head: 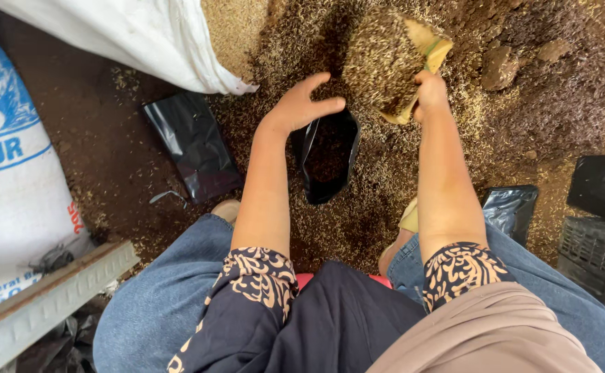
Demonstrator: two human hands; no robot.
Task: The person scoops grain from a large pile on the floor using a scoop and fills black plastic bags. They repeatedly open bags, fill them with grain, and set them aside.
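Observation:
I sit over a ground of soil mixed with rice husks. My left hand (301,105) rests with spread fingers on the rim of a small black plastic grow bag (328,155), holding its mouth open. Dark soil mix shows inside the bag. My right hand (429,91) grips a yellowish scoop (393,63) heaped with husk and soil mix. The scoop is tilted just above and to the right of the bag's mouth.
A flat, unfilled black bag (193,145) lies to the left. White sacks (136,38) lie at the top left and left edge. More black bags (603,186) and a black crate (592,252) sit on the right. A grey bar (46,300) lies at lower left.

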